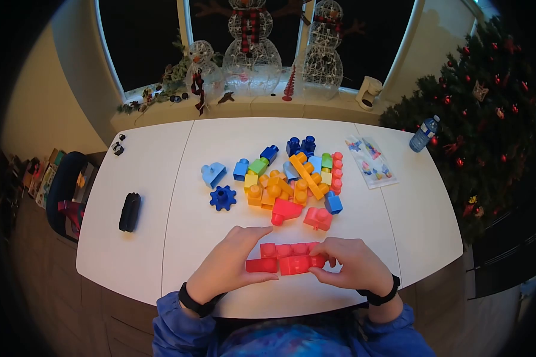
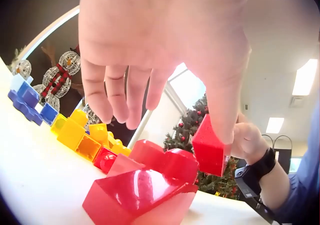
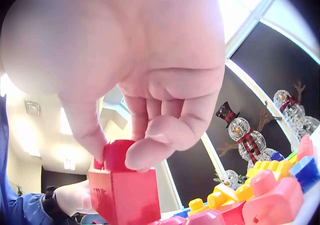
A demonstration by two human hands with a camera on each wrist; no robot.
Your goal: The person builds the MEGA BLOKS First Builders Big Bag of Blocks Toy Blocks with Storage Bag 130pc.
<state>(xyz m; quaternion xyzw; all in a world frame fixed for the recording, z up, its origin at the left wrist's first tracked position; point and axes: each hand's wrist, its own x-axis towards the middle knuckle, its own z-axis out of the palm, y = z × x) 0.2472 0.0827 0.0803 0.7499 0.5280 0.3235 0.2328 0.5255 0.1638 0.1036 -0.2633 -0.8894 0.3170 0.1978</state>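
Observation:
My right hand (image 1: 350,263) pinches a red toy building block (image 1: 294,265) by its studded end, thumb on one side and fingertips on the other. In the right wrist view the block's (image 3: 131,197) flat side faces the camera. The left hand (image 1: 227,260) spreads its thumb and fingers around the left end of the red blocks. Another red block (image 1: 261,265) lies beside its thumb, with a sloped face (image 2: 137,190) in the left wrist view. Just beyond lies a row of studded red block (image 1: 289,249). The left thumb overlaps the pinched block in the left wrist view.
A pile of yellow, blue, green and red blocks (image 1: 274,189) lies ahead, with a blue gear-shaped piece (image 1: 223,198) at its left. A black case (image 1: 130,212) is on the left, a picture sheet (image 1: 372,162) and water bottle (image 1: 424,134) on the right.

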